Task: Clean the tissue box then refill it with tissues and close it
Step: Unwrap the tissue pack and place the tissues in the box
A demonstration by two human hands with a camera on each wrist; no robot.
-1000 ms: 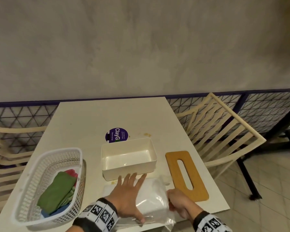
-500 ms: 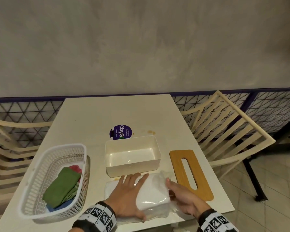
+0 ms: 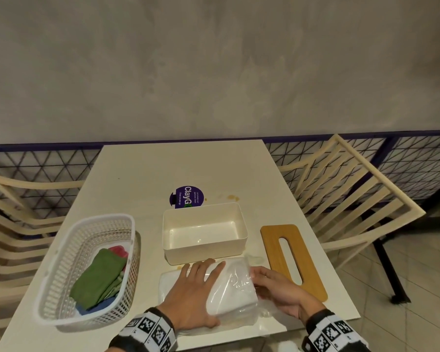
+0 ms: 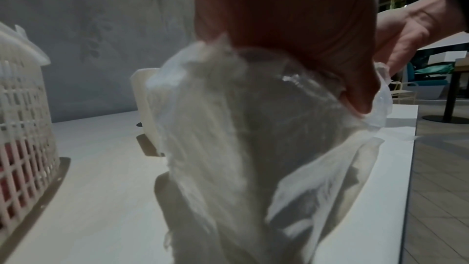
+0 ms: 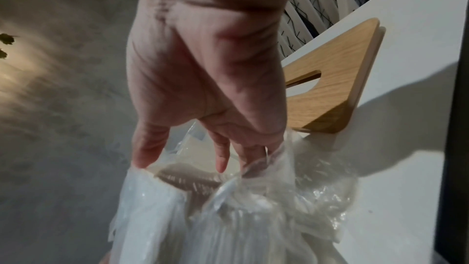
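Note:
The cream tissue box [image 3: 205,232] stands open and empty mid-table. Its wooden slotted lid [image 3: 292,260] [image 5: 327,79] lies flat to the right. In front of the box lies the tissue pack [image 3: 230,288] [image 4: 228,148] in clear plastic wrap, its right end bulging up. My left hand [image 3: 198,293] [image 4: 291,17] lies on top of it with straight fingers, thumb against the near side. My right hand [image 3: 269,283] [image 5: 203,87] grips the pack's right end, fingers pinching the crumpled wrap [image 5: 266,178] at its opening.
A white basket [image 3: 69,250] [image 4: 22,127] holding folded green and red cloths [image 3: 99,275] sits at the left. A purple sticker [image 3: 186,197] and a small stain [image 3: 233,197] mark the table behind the box. Slatted chairs [image 3: 353,199] flank the table; its near edge is just below my wrists.
My right hand has moved from the pack's near corner up to its right end and taken hold of the wrap, which now bulges up. The left hand stays on the pack.

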